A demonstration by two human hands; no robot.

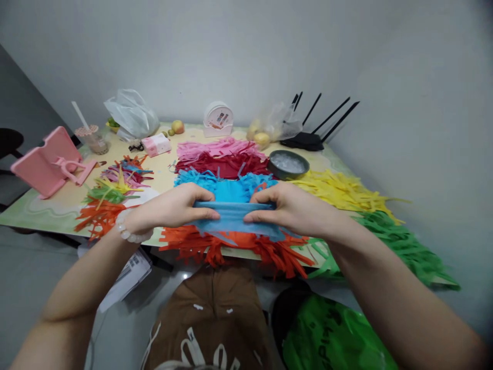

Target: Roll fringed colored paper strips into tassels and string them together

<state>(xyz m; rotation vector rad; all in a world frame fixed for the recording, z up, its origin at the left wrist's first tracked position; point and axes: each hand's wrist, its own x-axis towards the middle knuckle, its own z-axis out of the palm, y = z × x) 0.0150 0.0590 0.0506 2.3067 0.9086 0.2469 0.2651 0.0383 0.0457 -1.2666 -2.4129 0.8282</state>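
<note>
Between my two hands a strip of blue fringed fabric or paper (231,216) is stretched level above the table's front edge. My left hand (188,203) pinches its left end between thumb and fingers. At the right end, my right hand (275,203) pinches it the same way. Beneath it lies an orange fringed piece (246,240) that hangs over the edge. Just behind are more blue fringed pieces (227,189), then a dark red fringed piece (215,165) and a pink one (215,149).
Yellow fringe (335,187) and green fringe (400,244) lie at right, multicoloured fringe (119,180) at left. Behind stand a dark bowl (288,164), a black router (302,141), a pink stand (48,162), a drink cup (94,140) and a plastic bag (133,115).
</note>
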